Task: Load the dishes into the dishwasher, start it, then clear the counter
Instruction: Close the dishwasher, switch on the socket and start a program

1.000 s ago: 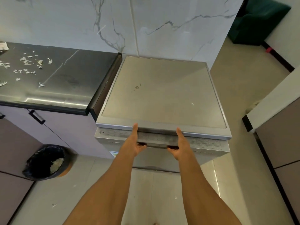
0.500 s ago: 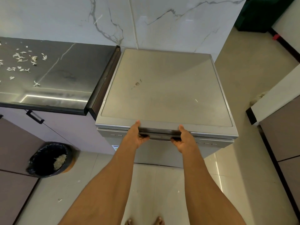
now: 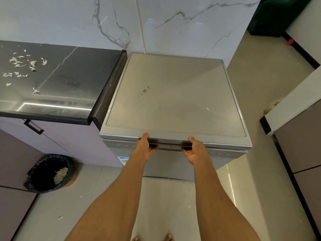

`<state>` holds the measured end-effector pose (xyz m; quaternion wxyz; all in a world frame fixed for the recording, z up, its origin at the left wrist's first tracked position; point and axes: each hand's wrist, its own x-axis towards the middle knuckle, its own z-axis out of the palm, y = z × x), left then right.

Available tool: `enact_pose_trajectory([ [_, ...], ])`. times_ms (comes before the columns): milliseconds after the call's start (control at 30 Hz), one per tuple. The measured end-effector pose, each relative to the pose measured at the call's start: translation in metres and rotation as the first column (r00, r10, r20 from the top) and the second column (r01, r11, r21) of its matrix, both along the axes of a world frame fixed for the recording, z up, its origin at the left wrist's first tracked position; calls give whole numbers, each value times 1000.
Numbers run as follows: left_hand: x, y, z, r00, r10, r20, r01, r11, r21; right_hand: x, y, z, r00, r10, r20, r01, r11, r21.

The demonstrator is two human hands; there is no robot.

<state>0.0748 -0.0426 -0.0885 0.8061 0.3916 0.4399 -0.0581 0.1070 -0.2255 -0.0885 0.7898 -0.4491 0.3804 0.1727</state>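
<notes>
A silver dishwasher [image 3: 175, 94] stands against the marble wall, seen from above, its flat top bare. Its door [image 3: 166, 164] looks closed against the body. My left hand [image 3: 145, 148] and my right hand [image 3: 195, 150] both grip the dark recessed door handle [image 3: 169, 146] at the top front edge, thumbs on the upper lip, fingers curled underneath and hidden. No dishes are in view. To the left, the dark counter [image 3: 69, 79] carries several white food scraps [image 3: 20, 65].
A round bin with a black liner [image 3: 48, 173] holding scraps stands on the floor at the left, below the cabinet with a black handle [image 3: 33, 126]. A cabinet and white ledge [image 3: 295, 101] stand at the right. Tiled floor lies under my feet [image 3: 152, 238].
The door, slightly ajar a second ago, has swung up against the dishwasher body with both hands still on the handle. The view has shifted closer over the machine.
</notes>
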Motion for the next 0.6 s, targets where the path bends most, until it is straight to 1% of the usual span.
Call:
enact_pose_trajectory([
  [67,-6,0,-2,996,-73,-43,76,994,75,1,-4,0,998,57,-18,-57,998,-26],
  [133,-14,3,0,974,-185,-129,207,959,193,3,-9,3,988,150,-47,-155,980,-128],
  [167,-18,6,3,956,-238,-170,275,929,245,3,-12,5,975,211,-69,-221,952,-210],
  [233,-24,17,11,929,-307,-208,363,868,339,1,-17,11,933,337,-131,-361,847,-392],
  [300,-27,33,23,915,-334,-227,404,782,474,-1,-17,21,899,420,-121,-426,777,-463],
  [367,-28,49,42,909,-354,-219,411,678,609,4,-10,33,858,504,-100,-468,685,-559],
  [433,-27,60,61,905,-380,-190,398,602,692,10,3,52,799,599,-47,-469,574,-671],
  [500,-26,72,81,911,-387,-144,359,572,738,15,22,73,723,690,36,-433,493,-755],
  [600,-18,89,104,909,-400,-116,329,518,790,25,54,98,589,802,103,-375,384,-844],
])
